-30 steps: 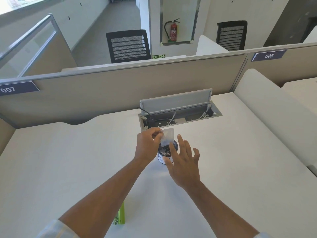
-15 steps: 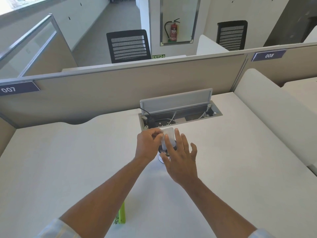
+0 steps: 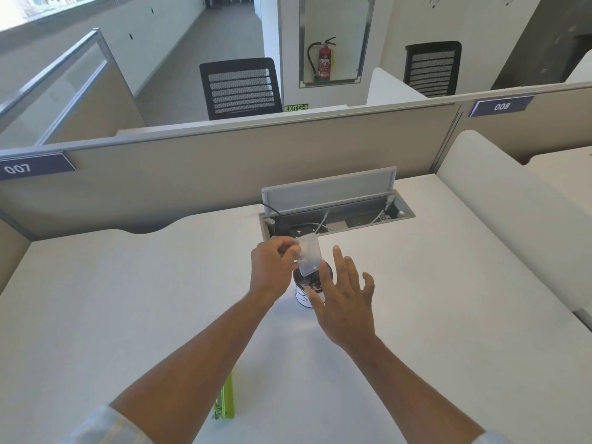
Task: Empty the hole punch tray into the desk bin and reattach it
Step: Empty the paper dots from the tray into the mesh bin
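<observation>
- Tray (image 3: pixel 309 257): a small clear plastic piece, seen just above centre frame, held tilted over the bin with its lower end dipped toward the opening.
- Bin (image 3: pixel 302 294): a small round can, white-walled with a dark inside, stood on the desk (image 3: pixel 128 299) directly under the tray; pale specks, probably paper chads, were visible in it.
- Left hand (image 3: pixel 272 267): fingers were pinched on the tray's left edge.
- Right hand (image 3: pixel 346 299): seen spread flat, fingers apart, nothing held, placed just beside the bin's right rim and in front of part of it.
- Punch (image 3: pixel 226 398): a green body, taken to be the punch, lay at lower centre frame, well apart from the bin and partly hidden by the left forearm.
- Cable box (image 3: pixel 336 216): set into the desk beyond the bin, lid raised.
- Handling, judged: the tray was taken to be very light, thin, stiff yet easily cracked if squeezed, and smooth enough to slip; hold was best taken along the long side edges, not the flat face. Clinging chads were judged likely to call for a tap.
- Stage, judged: emptying was under way; reattachment was not yet done.
</observation>
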A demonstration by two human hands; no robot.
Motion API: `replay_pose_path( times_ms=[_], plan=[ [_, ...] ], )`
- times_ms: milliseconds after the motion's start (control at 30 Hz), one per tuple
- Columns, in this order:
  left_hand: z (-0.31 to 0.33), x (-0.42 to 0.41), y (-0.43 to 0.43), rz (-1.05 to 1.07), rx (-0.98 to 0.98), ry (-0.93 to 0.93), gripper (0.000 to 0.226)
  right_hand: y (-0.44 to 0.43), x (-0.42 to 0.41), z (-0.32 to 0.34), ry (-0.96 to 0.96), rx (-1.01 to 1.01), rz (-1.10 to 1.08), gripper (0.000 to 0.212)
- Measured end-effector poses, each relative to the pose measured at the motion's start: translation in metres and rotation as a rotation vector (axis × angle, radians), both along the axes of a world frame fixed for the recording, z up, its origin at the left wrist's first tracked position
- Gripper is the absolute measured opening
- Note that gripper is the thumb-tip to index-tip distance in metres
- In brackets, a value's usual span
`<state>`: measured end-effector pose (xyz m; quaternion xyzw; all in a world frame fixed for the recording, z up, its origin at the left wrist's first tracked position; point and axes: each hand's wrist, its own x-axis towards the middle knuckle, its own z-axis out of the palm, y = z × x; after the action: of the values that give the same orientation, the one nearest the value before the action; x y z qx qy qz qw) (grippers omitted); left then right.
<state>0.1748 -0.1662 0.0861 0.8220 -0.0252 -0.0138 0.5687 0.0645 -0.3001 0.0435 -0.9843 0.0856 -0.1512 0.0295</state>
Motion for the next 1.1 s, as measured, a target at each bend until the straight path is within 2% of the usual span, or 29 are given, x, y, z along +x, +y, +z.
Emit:
replay_pose_path(
  times_ms=[267,533,700,867,933,1033,1100],
  plan=[
    [-0.001,0.001,0.001,0.005,0.040,-0.017,0.015,0.002,-0.005,-0.003,-0.084,0.001,0.042,0.056],
    [0.000,-0.004,-0.001,-0.006,0.044,-0.012,0.017,0.000,-0.002,-0.008,-0.021,-0.033,0.070,0.052],
    [0.004,-0.003,0.003,0.038,0.003,0.014,0.015,0.000,-0.005,-0.003,-0.046,0.030,0.075,0.047],
    [0.011,-0.004,0.006,0.060,-0.102,0.081,0.012,0.004,-0.002,0.011,-0.136,0.393,0.010,0.036],
    [0.015,-0.006,0.010,0.064,-0.150,0.111,0.021,0.006,0.001,0.018,-0.202,0.558,0.011,0.028],
    [0.021,-0.009,0.018,0.036,-0.237,0.167,0.026,0.007,0.008,0.033,-0.287,0.918,-0.047,0.033],
    [0.024,-0.012,0.024,0.010,-0.257,0.190,0.024,0.007,0.015,0.046,-0.236,1.195,-0.142,0.034]
  ],
)
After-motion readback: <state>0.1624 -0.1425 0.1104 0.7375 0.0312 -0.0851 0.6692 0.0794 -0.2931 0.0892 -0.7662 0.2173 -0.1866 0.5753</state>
